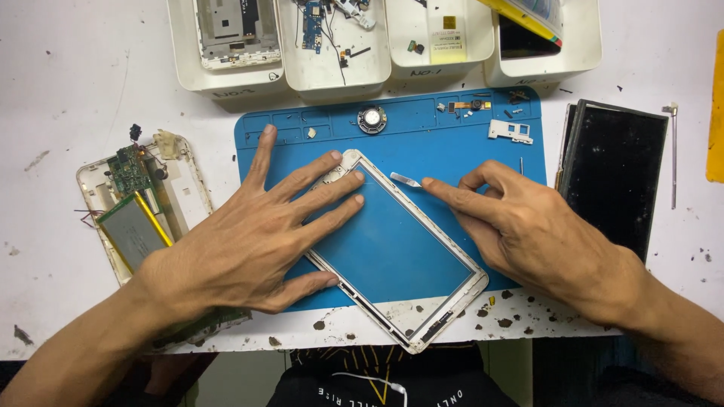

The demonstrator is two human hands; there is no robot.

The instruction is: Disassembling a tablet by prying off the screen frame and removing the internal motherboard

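Left hand (249,241) lies flat, open, pinning the tablet frame (400,260); right hand (520,226) pinches a small metal pry tool (405,179), likely prying next, needing a steady edge.

Stained white table (53,90), blue mat (422,136), 4 white trays (226,75), opened tablet back (136,211), black screen panel (611,173)

left hand (256,234) flat, fingers spread, right hand (520,226) pinching, forefinger extended

frame (422,301) on mat (422,143) | opened tablet (136,211) left | screen panel (612,175) right | trays (339,68) behind
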